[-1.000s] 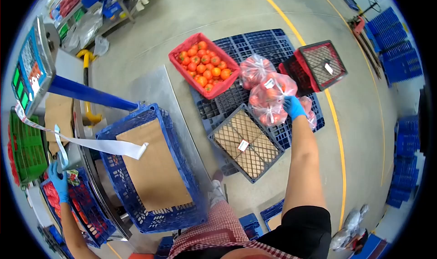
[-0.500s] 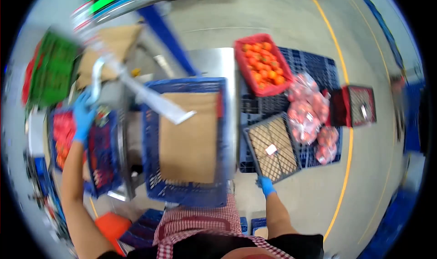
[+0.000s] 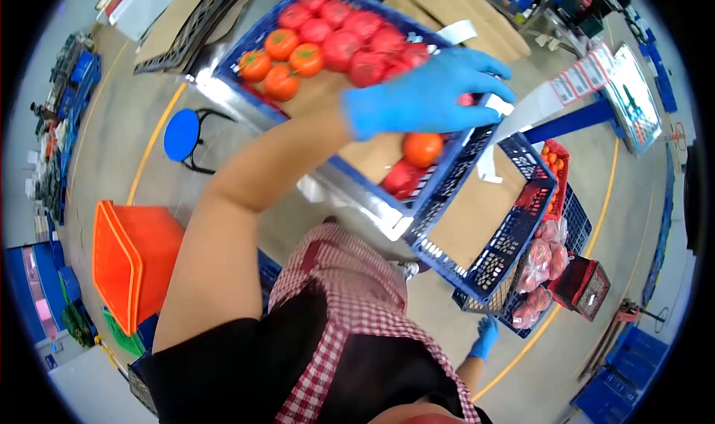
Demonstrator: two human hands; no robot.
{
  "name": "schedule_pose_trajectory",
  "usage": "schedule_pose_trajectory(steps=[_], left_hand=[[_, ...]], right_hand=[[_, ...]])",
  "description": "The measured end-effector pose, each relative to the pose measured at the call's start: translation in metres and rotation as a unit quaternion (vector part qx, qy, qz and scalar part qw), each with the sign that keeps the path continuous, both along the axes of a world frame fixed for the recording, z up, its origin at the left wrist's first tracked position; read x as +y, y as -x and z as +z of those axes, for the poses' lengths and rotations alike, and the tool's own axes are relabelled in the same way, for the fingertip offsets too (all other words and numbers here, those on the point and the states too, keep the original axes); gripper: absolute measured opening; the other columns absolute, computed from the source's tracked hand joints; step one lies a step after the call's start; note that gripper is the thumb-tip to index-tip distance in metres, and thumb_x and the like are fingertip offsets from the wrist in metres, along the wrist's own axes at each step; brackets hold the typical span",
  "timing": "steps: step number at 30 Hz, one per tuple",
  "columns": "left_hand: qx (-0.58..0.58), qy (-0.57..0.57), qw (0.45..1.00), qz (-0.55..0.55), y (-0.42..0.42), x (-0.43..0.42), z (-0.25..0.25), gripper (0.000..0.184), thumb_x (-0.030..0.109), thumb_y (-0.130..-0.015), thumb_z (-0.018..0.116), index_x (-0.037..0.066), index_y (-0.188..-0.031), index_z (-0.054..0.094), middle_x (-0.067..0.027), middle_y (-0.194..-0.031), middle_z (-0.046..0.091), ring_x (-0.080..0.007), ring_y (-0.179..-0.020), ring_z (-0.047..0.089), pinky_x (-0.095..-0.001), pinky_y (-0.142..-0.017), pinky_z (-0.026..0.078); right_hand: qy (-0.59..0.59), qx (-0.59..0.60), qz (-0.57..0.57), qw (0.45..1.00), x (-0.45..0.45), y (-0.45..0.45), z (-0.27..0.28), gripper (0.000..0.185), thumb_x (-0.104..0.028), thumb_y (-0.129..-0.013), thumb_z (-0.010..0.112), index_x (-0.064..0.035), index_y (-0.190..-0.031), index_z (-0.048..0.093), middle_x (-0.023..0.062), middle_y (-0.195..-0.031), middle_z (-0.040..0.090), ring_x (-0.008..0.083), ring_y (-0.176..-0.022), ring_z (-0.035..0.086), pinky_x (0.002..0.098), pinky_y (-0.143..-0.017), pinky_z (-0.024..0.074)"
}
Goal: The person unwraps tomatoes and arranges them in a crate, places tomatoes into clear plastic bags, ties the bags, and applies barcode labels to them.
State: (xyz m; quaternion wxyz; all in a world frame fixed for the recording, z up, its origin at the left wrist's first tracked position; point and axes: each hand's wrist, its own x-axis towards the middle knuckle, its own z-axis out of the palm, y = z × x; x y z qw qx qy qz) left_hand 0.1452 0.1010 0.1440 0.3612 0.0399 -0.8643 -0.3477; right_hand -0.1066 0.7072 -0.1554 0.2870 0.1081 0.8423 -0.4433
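My left hand (image 3: 432,93), in a blue glove, reaches over a blue crate (image 3: 335,163) of tomatoes (image 3: 306,59) and red-wrapped round produce (image 3: 342,48). A small white label (image 3: 498,104) shows between its thumb and finger, which look pinched on it. Beside that crate stands a second blue crate (image 3: 521,227) lined with brown cardboard (image 3: 477,215), and a white paper strip (image 3: 488,167) hangs over it. My right hand (image 3: 485,338), also gloved, is low at the right. Its fingers are stretched towards a dark lattice crate (image 3: 480,303); contact is unclear.
Bagged red produce (image 3: 538,264) and a red crate of tomatoes (image 3: 553,174) stand on a blue pallet (image 3: 577,219). A screen (image 3: 633,93) on a blue post is at upper right. A blue stool (image 3: 182,135) and orange bin (image 3: 141,256) are left.
The view has swung left, bringing the tomato crate to the middle. My left hand now lies over it. My right hand, earlier at the lattice crate's corner, appears just below its edge.
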Motion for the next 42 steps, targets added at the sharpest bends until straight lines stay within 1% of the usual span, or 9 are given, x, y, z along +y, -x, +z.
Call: schedule_pose_trajectory(steps=[4,6,8,10,14,22,24,36,42], left_hand=[[0.116,-0.059,0.926,0.354,-0.217,-0.022,-0.038,0.023,0.010,-0.088,0.048,-0.003,-0.100,0.062,-0.0107,-0.104,0.061,-0.0179,-0.090,0.056,-0.0307,-0.086,0.043],[0.243,-0.316,0.729,0.556,-0.285,-0.022,-0.136,0.019,0.011,-0.091,0.045,0.001,-0.082,0.058,-0.0016,-0.080,0.055,-0.0111,-0.075,0.051,-0.0272,-0.074,0.045],[-0.077,-0.405,0.688,0.598,-0.342,0.000,-0.300,0.020,0.017,-0.089,0.047,0.002,-0.094,0.059,-0.0094,-0.091,0.059,-0.0194,-0.085,0.056,-0.0319,-0.080,0.045],[-0.389,-0.377,0.730,0.417,-0.336,0.062,-0.417,0.030,0.024,-0.087,0.048,0.004,-0.106,0.060,-0.0172,-0.103,0.062,-0.0278,-0.095,0.060,-0.0366,-0.085,0.045],[-0.295,-0.378,0.779,0.405,-0.241,0.102,-0.465,0.054,0.021,-0.073,0.064,0.000,-0.120,0.051,-0.0227,-0.123,0.050,-0.0364,-0.106,0.054,-0.0378,-0.094,0.041],[-0.274,-0.311,0.807,0.421,-0.231,0.052,-0.458,0.038,0.013,-0.073,0.060,0.000,-0.107,0.054,-0.0252,-0.104,0.058,-0.0388,-0.093,0.057,-0.0430,-0.080,0.047],[-0.498,-0.269,0.790,0.235,-0.240,0.036,-0.472,0.030,0.015,-0.074,0.057,0.000,-0.100,0.059,-0.0255,-0.101,0.060,-0.0389,-0.091,0.059,-0.0445,-0.078,0.047],[-0.456,-0.248,0.844,0.136,-0.283,0.043,-0.368,0.040,0.039,-0.075,0.065,0.000,-0.081,0.064,-0.0205,-0.088,0.064,-0.0355,-0.078,0.062,-0.0439,-0.074,0.048],[-0.364,-0.578,0.725,0.093,-0.294,0.039,-0.363,0.039,0.040,-0.071,0.073,0.001,-0.072,0.068,-0.0113,-0.065,0.064,-0.0212,-0.059,0.063,-0.0349,-0.062,0.050]], right_hand=[[-0.056,-0.104,0.063,0.991,-0.030,-0.123,-0.018,0.019,-0.009,-0.079,0.053,-0.0022,-0.089,0.066,0.0095,-0.070,0.063,0.0161,-0.054,0.058,0.0238,-0.046,0.0416],[-0.078,-0.124,0.208,0.967,-0.025,-0.167,-0.013,0.017,-0.009,-0.079,0.054,-0.0010,-0.089,0.066,0.0106,-0.070,0.063,0.0168,-0.056,0.059,0.0253,-0.045,0.0428],[-0.099,0.154,0.664,0.725,0.048,-0.168,-0.072,0.018,-0.011,-0.082,0.055,0.0004,-0.091,0.065,0.0113,-0.074,0.065,0.0177,-0.059,0.061,0.0262,-0.047,0.0449],[-0.160,0.021,0.558,0.814,0.027,-0.183,-0.050,0.018,-0.011,-0.082,0.055,-0.0005,-0.092,0.066,0.0102,-0.075,0.065,0.0170,-0.060,0.062,0.0263,-0.049,0.0454],[-0.154,-0.101,0.329,0.926,-0.062,-0.201,0.054,0.018,-0.012,-0.082,0.056,-0.0019,-0.094,0.066,0.0084,-0.078,0.066,0.0154,-0.060,0.061,0.0240,-0.051,0.0433],[-0.084,-0.025,0.278,0.957,-0.153,-0.254,0.137,0.022,-0.003,-0.083,0.054,0.0019,-0.102,0.064,0.0090,-0.088,0.065,0.0150,-0.077,0.061,0.0265,-0.070,0.0489],[-0.118,-0.070,0.295,0.946,-0.133,-0.266,0.121,0.023,-0.006,-0.083,0.056,0.0018,-0.103,0.063,0.0074,-0.089,0.065,0.0134,-0.077,0.061,0.0254,-0.069,0.0487],[-0.242,-0.087,0.308,0.916,0.014,-0.306,0.020,0.023,-0.018,-0.085,0.058,-0.0011,-0.100,0.065,0.0112,-0.090,0.066,0.0188,-0.079,0.061,0.0290,-0.073,0.0482],[-0.233,-0.064,0.313,0.918,-0.008,-0.325,-0.009,0.022,-0.018,-0.085,0.057,-0.0018,-0.098,0.066,0.0119,-0.089,0.067,0.0194,-0.079,0.061,0.0295,-0.073,0.0483]])
